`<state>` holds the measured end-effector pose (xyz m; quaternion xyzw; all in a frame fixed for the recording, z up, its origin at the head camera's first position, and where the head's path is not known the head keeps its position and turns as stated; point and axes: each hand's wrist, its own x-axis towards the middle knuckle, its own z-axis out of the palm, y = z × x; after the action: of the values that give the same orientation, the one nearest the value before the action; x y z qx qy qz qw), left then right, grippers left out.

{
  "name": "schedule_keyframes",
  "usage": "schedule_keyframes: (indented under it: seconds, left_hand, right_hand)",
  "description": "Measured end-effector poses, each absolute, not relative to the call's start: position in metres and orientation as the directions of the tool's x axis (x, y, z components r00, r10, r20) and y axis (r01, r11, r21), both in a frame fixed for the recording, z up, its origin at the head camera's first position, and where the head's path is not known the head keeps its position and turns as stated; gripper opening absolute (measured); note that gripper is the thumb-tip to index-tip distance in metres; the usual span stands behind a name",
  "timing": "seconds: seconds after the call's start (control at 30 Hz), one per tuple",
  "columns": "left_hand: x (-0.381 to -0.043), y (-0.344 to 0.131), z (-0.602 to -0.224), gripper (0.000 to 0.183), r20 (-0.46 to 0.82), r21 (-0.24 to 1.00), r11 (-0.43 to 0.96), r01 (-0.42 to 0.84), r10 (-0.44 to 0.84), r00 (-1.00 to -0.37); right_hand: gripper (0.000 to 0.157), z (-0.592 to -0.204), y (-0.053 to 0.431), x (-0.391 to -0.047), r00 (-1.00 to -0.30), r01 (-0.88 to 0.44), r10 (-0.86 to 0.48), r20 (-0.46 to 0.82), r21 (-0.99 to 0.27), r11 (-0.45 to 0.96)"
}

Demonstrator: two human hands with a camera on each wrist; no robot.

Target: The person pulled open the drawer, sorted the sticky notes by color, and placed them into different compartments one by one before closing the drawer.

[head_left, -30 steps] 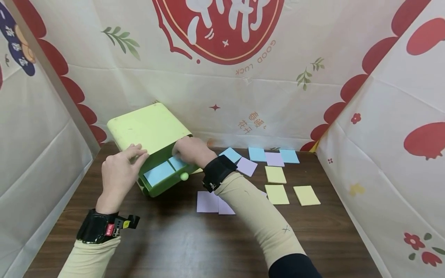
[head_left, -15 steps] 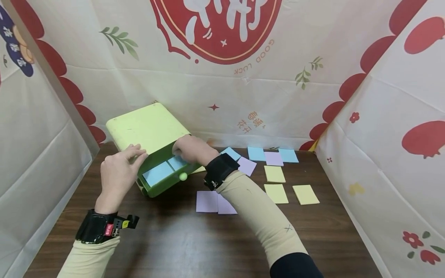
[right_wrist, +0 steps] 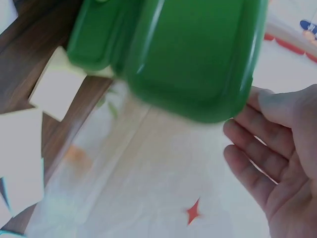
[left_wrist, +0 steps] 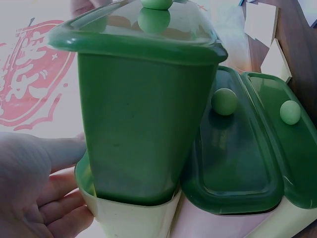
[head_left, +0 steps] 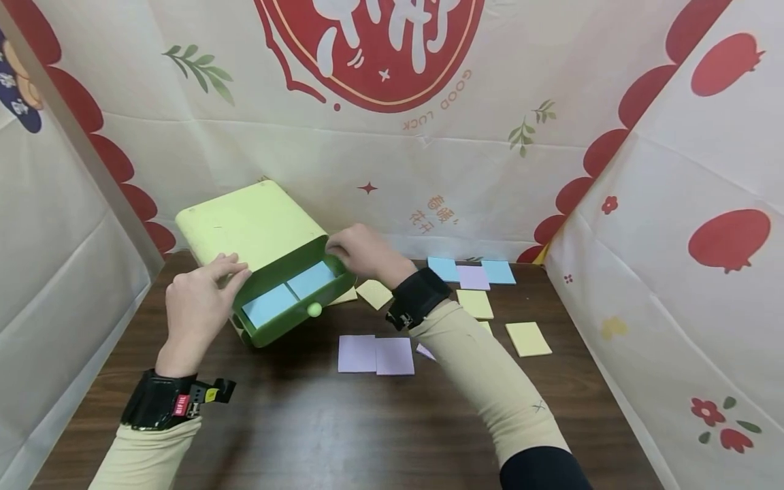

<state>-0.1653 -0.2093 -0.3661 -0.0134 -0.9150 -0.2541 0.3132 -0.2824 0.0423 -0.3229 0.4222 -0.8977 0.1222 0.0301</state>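
Observation:
A small green cabinet (head_left: 257, 221) stands at the back left of the table. Its top drawer (head_left: 278, 333) is pulled out, and blue square notes (head_left: 269, 306) lie in it side by side. At the cabinet's front left edge, my left hand (head_left: 199, 306) holds the rim with thumb and fingertips. My right hand (head_left: 367, 252) is at the drawer's far right corner, fingers loosely bent right beside its edge. The right wrist view shows that drawer front (right_wrist: 193, 59) close to the fingertips. Two lower drawers with round knobs (left_wrist: 224, 101) are pushed in.
Purple notes (head_left: 357, 354) lie in front of the cabinet. Yellow notes (head_left: 529, 339) are spread to the right, and others (head_left: 374, 293) lie beside the drawer. Blue notes (head_left: 442, 269) line the back edge. Patterned cloth (head_left: 367, 150) walls surround the table.
My right hand has come out of the drawer, moving right to its corner, and uncovers the blue notes. My left hand stays at the cabinet's edge. The head view has shifted slightly.

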Motion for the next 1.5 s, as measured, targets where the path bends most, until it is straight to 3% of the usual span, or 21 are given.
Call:
schedule_keyframes:
  seconds: [0.4,0.73,1.0,1.27,1.5]
  left_hand:
    - [-0.166,-0.211,-0.367,0.024,0.576,0.458,0.871,0.18,-0.136,-0.806]
    - [-0.168,-0.21,-0.366,0.024,0.561,0.465,0.868,0.174,-0.137,-0.816]
    - [-0.166,-0.211,-0.366,0.025,0.563,0.458,0.873,0.17,-0.136,-0.815]
    - [-0.167,-0.211,-0.368,0.024,0.562,0.457,0.873,0.169,-0.136,-0.816]
    - [-0.168,-0.212,-0.367,0.024,0.567,0.454,0.875,0.17,-0.136,-0.813]
  right_hand:
    - [0.022,-0.364,0.106,-0.303,-0.832,-0.553,-0.541,0.123,-0.244,0.796]
    - [0.024,-0.428,0.144,-0.307,-0.916,-0.384,-0.4,-0.027,-0.23,0.894]
    - [0.041,-0.484,0.152,-0.298,-0.934,-0.343,-0.355,-0.037,-0.182,0.921]
    - [0.055,-0.508,0.156,-0.298,-0.92,-0.365,-0.388,-0.053,-0.237,0.9]
    - [0.06,-0.521,0.156,-0.3,-0.928,-0.335,-0.358,-0.105,-0.185,0.924]
